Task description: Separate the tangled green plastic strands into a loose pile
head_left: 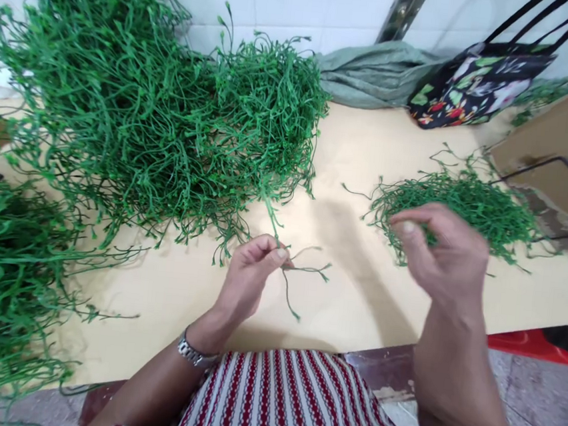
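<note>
My left hand (253,267), with a metal watch on its wrist, pinches a few thin green stems (301,269) between thumb and fingers. Their small bud-like tips fan out to the right and downward, and part of the sprig extends up toward the large pile. On the right, my right hand (443,255) is raised in front of a smaller pile of green stems (470,203). Its thumb and forefinger are close together and the other fingers curl in. Whatever it may hold is too small or hidden to make out.
A large heap of green stems (124,104) covers the back left of the pale tabletop (365,154). Another heap (0,286) lies at the near left. Along the wall are a grey-green cloth (377,75) and a floral bag (477,87). A cardboard box (566,146) stands far right.
</note>
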{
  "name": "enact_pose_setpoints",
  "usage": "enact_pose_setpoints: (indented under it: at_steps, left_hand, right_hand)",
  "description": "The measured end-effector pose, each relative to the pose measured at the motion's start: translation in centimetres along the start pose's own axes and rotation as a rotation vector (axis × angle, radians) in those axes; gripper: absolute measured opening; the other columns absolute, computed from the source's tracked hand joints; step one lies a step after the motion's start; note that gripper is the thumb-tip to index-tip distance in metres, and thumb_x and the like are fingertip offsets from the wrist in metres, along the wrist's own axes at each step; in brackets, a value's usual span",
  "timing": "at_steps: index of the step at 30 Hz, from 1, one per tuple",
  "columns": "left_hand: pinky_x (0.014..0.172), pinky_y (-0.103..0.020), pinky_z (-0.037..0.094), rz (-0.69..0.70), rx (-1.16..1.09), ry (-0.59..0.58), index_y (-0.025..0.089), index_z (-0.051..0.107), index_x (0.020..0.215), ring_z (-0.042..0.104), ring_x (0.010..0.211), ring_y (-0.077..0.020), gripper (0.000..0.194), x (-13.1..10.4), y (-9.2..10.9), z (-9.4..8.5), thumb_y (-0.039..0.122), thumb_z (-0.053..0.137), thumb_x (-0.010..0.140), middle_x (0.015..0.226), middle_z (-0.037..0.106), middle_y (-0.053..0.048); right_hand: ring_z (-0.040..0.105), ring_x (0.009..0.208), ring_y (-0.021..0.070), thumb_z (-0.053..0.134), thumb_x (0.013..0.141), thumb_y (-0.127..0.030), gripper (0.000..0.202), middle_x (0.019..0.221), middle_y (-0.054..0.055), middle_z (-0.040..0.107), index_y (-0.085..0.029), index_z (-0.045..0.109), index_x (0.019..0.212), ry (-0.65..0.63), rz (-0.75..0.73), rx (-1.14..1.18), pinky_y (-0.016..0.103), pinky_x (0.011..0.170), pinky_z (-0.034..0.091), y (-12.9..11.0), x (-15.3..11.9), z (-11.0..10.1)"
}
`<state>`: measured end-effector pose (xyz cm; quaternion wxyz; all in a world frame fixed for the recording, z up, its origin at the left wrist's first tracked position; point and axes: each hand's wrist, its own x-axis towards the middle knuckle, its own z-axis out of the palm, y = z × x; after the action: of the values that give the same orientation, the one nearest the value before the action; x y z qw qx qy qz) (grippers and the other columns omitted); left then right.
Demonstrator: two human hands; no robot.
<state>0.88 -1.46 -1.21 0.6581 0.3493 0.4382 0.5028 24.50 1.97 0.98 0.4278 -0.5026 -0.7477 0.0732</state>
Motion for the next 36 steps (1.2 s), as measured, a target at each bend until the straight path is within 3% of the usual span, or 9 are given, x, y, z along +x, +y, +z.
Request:
enact_pose_setpoints:
  at_steps: [4, 8, 13, 20, 25, 28, 32, 34, 36]
  left_hand:
    - [0.069, -0.028, 0.043, -0.065, -0.069, 0.004, 0.014, 0.055, 0.056, 0.058, 0.059, -0.012, 0.017, 0.4, 0.2, -0.2, 0.019, 0.066, 0.067, 0.062, 0.059, 0.001]
    - [0.067, -0.031, 0.045, -0.12, -0.154, 0.042, 0.014, 0.058, 0.059, 0.06, 0.056, -0.013, 0.015, 0.5, 0.0, -0.1, 0.022, 0.068, 0.065, 0.067, 0.061, 0.001]
    - [0.068, -0.032, 0.046, -0.121, -0.165, 0.054, 0.015, 0.061, 0.062, 0.061, 0.056, -0.0128, 0.011, 0.6, -0.3, 0.4, 0.022, 0.069, 0.066, 0.067, 0.061, 0.002]
    - [0.077, -0.02, 0.041, 0.128, -0.086, 0.074, 0.018, 0.071, 0.065, 0.054, 0.081, -0.0089, 0.003, 0.7, -1.1, 0.6, 0.016, 0.072, 0.063, 0.075, 0.057, 0.001]
    - [0.076, -0.022, 0.042, 0.105, -0.078, 0.064, 0.021, 0.069, 0.08, 0.053, 0.08, -0.01, 0.014, 0.3, -1.6, -0.2, 0.022, 0.07, 0.067, 0.081, 0.06, 0.001]
    - [0.062, -0.022, 0.041, 0.089, 0.275, -0.011, 0.017, 0.063, 0.071, 0.049, 0.062, -0.0091, 0.007, -0.9, -0.9, -0.6, 0.021, 0.061, 0.076, 0.064, 0.055, 0.002]
    - [0.067, -0.028, 0.045, 0.571, 0.854, -0.25, 0.014, 0.061, 0.08, 0.055, 0.075, -0.0151, 0.012, -2.3, 1.2, 0.2, 0.009, 0.05, 0.08, 0.076, 0.06, -0.005]
    - [0.084, -0.037, 0.044, 0.855, 1.043, -0.207, 0.013, 0.058, 0.097, 0.054, 0.096, -0.0208, 0.023, -1.9, 1.9, 0.7, 0.006, 0.047, 0.078, 0.098, 0.061, -0.011]
    - [0.091, -0.043, 0.04, 0.873, 1.239, -0.174, 0.013, 0.058, 0.094, 0.054, 0.096, -0.0224, 0.021, -0.9, 2.0, 1.0, 0.007, 0.045, 0.079, 0.096, 0.062, -0.012]
  right_hand:
    - [0.054, 0.096, 0.0264, 0.045, 0.084, -0.024, 0.02, 0.095, 0.012, 0.064, -0.019, 0.065, 0.088, 0.066, 0.167, -0.693, 0.043, 0.083, 0.037, 7.1, 1.4, -2.6]
    - [0.055, 0.099, 0.0312, 0.054, 0.078, -0.024, 0.019, 0.103, 0.015, 0.064, -0.016, 0.068, 0.088, -0.003, 0.287, -0.781, 0.049, 0.083, 0.036, 10.9, 0.6, -2.8]
    - [0.055, 0.101, 0.0258, 0.048, 0.084, -0.023, 0.027, 0.105, 0.013, 0.062, -0.016, 0.063, 0.104, 0.1, 0.139, -0.486, 0.042, 0.089, 0.039, 5.1, -0.1, -1.5]
    - [0.059, 0.077, 0.0146, 0.052, 0.085, -0.027, 0.015, 0.083, 0.005, 0.062, -0.016, 0.06, 0.092, -0.597, 0.06, 0.315, 0.026, 0.068, 0.046, -4.7, -2.0, 5.3]
    - [0.055, 0.066, 0.0114, 0.048, 0.087, -0.019, 0.011, 0.074, 0.003, 0.06, -0.015, 0.058, 0.084, -0.395, 0.026, 0.278, 0.023, 0.061, 0.044, -5.1, -3.1, 6.7]
    - [0.054, 0.07, 0.0145, 0.048, 0.085, -0.014, 0.01, 0.073, 0.005, 0.061, -0.014, 0.058, 0.084, -0.216, -0.155, -0.02, 0.027, 0.066, 0.042, -4.7, -3.2, 6.3]
    - [0.051, 0.068, 0.0161, 0.049, 0.084, -0.012, 0.01, 0.068, 0.005, 0.058, -0.014, 0.058, 0.082, -0.176, -0.276, -0.24, 0.03, 0.065, 0.038, -4.3, -3.4, 6.1]
    - [0.049, 0.065, 0.0157, 0.05, 0.084, -0.013, 0.009, 0.066, 0.004, 0.057, -0.015, 0.058, 0.081, -0.17, -0.3, -0.247, 0.03, 0.063, 0.037, -4.3, -3.6, 6.3]
    - [0.048, 0.063, 0.0155, 0.051, 0.083, -0.013, 0.007, 0.066, 0.004, 0.057, -0.015, 0.057, 0.083, -0.146, -0.313, -0.225, 0.03, 0.062, 0.037, -4.4, -4.0, 6.5]
